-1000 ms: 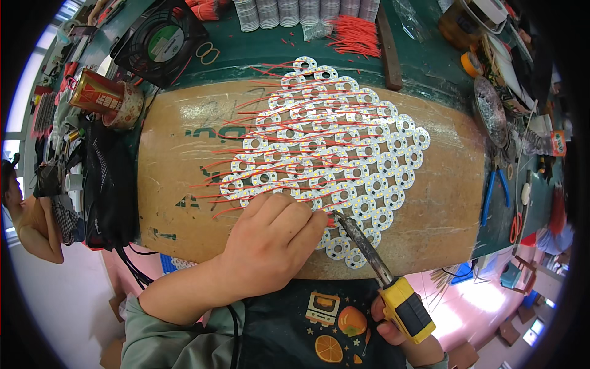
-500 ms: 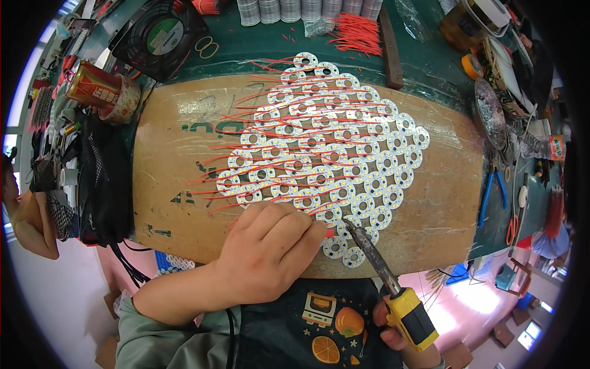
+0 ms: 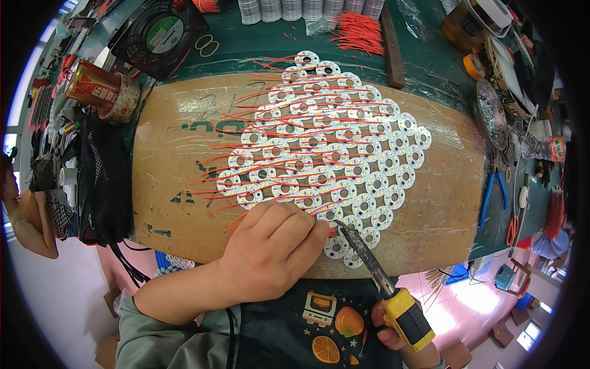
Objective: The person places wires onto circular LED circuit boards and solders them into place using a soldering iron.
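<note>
With closed grip, red wire [image 3: 332,233] is pinched by the left hand [image 3: 270,249], a soldering iron [image 3: 384,283] held by the right hand [image 3: 385,329].

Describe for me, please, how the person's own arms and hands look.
The left hand is bare, with no glove, ring or watch showing. Its forearm is bare up to a loose, wrinkled grey-green sleeve. The right hand is also ungloved, but only partly visible; too little of that arm shows to describe any sleeve there.
</note>
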A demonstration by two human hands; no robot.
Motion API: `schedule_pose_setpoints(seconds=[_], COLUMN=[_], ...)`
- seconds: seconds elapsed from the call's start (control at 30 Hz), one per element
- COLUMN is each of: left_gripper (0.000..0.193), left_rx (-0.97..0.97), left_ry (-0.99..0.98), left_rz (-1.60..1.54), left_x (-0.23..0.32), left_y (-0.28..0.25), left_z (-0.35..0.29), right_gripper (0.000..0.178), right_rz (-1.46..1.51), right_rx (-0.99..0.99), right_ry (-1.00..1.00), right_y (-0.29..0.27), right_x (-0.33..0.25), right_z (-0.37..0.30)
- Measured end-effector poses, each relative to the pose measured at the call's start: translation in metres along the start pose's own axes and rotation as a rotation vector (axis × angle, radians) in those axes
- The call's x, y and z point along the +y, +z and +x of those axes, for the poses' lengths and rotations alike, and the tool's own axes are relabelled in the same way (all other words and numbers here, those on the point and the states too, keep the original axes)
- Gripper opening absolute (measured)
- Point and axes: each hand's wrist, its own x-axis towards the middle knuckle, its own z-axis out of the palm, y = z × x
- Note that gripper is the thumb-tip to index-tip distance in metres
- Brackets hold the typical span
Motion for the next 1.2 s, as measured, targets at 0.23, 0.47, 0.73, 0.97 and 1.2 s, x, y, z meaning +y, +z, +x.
schedule_pose_setpoints(seconds=[0.23, 0.47, 0.73, 0.97, 1.2], left_gripper=[0.034, 0.034, 0.034, 0.034, 0.035], left_rx=[-0.022, -0.037, -0.041, -0.063, 0.029], left_ry=[-0.011, -0.016, -0.017, -0.039, -0.042], left_rz=[0.003, 0.004, 0.011, 0.003, 0.017], left_x=[0.001, 0.003, 0.003, 0.004, 0.005], left_y=[-0.002, -0.002, -0.002, -0.004, -0.014], left_z=[0.003, 0.003, 0.003, 0.003, -0.002], right_gripper=[0.047, 0.047, 0.042, 0.034, 0.039], right_rz=[-0.076, -0.226, -0.168, -0.172, -0.250], right_rx=[-0.025, -0.001, 0.036, 0.027, 0.005], right_ry=[-0.030, -0.027, -0.051, -0.105, -0.092], right_y=[-0.002, 0.001, 0.005, -0.003, -0.005], right_x=[-0.001, -0.003, -0.005, 0.007, -0.001], right_z=[0.003, 0.001, 0.003, -0.004, -0.008])
